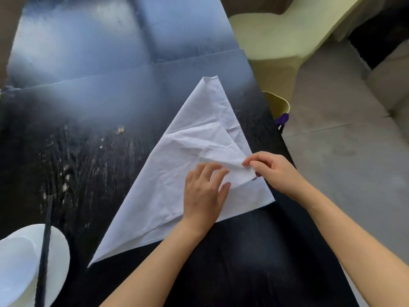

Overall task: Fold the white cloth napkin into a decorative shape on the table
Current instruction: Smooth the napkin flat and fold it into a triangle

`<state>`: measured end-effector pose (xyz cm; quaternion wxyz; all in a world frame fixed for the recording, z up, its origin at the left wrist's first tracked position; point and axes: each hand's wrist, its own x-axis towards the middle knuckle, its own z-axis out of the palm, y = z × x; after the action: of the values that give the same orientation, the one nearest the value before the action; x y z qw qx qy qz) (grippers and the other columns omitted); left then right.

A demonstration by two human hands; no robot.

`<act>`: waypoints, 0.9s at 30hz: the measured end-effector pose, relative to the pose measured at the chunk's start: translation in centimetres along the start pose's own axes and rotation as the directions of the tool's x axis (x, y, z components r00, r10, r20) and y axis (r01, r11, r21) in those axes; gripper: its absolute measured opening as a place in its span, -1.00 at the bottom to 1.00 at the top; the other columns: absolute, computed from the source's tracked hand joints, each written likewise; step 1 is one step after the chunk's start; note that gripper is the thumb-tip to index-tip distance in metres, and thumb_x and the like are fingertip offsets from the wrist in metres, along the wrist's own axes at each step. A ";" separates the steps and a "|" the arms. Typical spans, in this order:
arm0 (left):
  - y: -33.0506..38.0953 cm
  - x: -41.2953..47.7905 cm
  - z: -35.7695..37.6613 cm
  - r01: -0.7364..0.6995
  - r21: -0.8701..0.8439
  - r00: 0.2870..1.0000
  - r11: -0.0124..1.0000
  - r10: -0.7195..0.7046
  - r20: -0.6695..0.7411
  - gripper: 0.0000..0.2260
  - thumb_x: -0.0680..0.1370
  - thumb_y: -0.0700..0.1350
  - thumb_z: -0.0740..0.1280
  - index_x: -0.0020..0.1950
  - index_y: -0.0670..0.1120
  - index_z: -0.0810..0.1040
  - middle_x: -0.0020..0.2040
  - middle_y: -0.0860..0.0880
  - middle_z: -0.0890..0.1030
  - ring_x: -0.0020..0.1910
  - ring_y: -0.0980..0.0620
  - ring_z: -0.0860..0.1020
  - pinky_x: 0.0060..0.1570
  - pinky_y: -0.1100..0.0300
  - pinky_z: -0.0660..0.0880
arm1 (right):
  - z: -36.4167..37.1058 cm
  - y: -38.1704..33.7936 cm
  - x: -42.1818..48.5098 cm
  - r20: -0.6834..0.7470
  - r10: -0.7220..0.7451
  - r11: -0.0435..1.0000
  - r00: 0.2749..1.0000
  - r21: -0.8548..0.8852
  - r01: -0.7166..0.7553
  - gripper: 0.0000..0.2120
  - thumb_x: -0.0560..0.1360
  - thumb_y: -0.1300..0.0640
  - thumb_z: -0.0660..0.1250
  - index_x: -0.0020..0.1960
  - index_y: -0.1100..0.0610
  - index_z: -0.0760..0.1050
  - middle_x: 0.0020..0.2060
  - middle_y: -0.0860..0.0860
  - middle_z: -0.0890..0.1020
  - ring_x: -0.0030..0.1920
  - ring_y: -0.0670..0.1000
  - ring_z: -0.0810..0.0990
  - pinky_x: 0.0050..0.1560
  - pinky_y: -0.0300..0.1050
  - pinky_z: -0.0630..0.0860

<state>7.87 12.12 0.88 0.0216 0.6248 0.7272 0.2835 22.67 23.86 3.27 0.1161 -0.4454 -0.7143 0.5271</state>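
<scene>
Napkin (177,185) lies as a triangle on the dark worktop (88,107). Left hand (204,193) presses flat, open; right hand (270,169) pinches a folded-in corner flap. Next, likely crease that flap.

Home dining/living area, by the looks of it.
Dark wooden table (93,151) is showing crumbs (120,130) and wear; a white plate (20,262) with dark chopsticks (44,258) lying across it is sitting at the near left corner. A cream upholstered chair (276,34) is standing beside the table's right edge, with grey floor tiles (345,138) running underneath. Domestic furniture, nothing industrial.
</scene>
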 end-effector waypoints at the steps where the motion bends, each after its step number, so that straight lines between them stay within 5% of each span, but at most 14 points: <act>1: 0.6 -0.3 0.7 -0.018 -0.011 1.000 1.000 0.018 0.023 -0.80 0.38 -0.12 0.48 -0.03 -0.11 0.63 -0.02 -0.08 0.63 -0.04 -0.15 0.57 -0.13 0.03 0.46 | -0.4 0.7 -0.7 -0.024 0.011 1.000 1.000 0.012 -0.010 -0.82 0.52 0.20 0.26 -0.12 -0.05 0.55 -0.13 -0.11 0.60 -0.17 -0.21 0.58 -0.28 -0.42 0.51; 10: 5.0 -1.7 4.4 -0.100 -0.042 0.961 0.994 0.107 0.256 -0.72 0.32 -0.10 0.52 -0.01 -0.10 0.61 -0.02 -0.05 0.62 -0.04 -0.11 0.57 -0.13 0.05 0.48 | -1.1 5.1 -3.7 -0.194 0.224 0.970 0.955 0.136 -0.200 -0.83 0.43 0.39 0.31 -0.05 0.17 0.52 -0.16 0.17 0.58 -0.21 0.09 0.57 -0.19 -0.05 0.60; 17: 5.5 -2.1 5.7 -0.140 -0.026 0.975 0.990 0.143 0.170 -0.85 0.39 -0.15 0.47 -0.08 -0.12 0.61 -0.09 -0.05 0.63 -0.13 -0.10 0.56 -0.24 0.03 0.48 | -0.7 5.9 -4.5 -0.277 0.247 0.968 0.929 0.026 -0.250 -0.91 0.40 0.22 0.37 -0.13 0.06 0.55 -0.31 -0.03 0.62 -0.36 -0.15 0.50 -0.42 -0.34 0.34; 22: 5.7 -2.6 6.0 -0.183 0.011 0.972 0.983 0.179 0.150 -0.86 0.38 -0.18 0.47 -0.10 -0.13 0.60 -0.12 -0.06 0.63 -0.16 -0.10 0.56 -0.28 0.06 0.46 | -1.3 5.9 -4.8 -0.244 0.265 0.963 0.933 0.007 -0.271 -0.91 0.39 0.22 0.38 -0.13 0.07 0.56 -0.33 -0.05 0.61 -0.37 -0.18 0.49 -0.47 -0.45 0.34; 27: 5.5 -2.8 5.9 -0.115 -0.012 0.982 0.993 0.115 0.149 -0.87 0.38 -0.19 0.48 -0.13 -0.14 0.60 -0.16 -0.07 0.62 -0.19 -0.10 0.56 -0.28 0.06 0.47 | -1.4 6.0 -5.1 -0.191 0.277 0.958 0.942 -0.025 -0.287 -0.88 0.38 0.23 0.37 -0.12 0.05 0.56 -0.29 -0.05 0.62 -0.34 -0.15 0.51 -0.41 -0.35 0.38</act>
<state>15.69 12.14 -2.53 0.0608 0.6852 0.6857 0.2380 29.55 21.20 0.24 0.0939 -0.5931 -0.6428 0.4757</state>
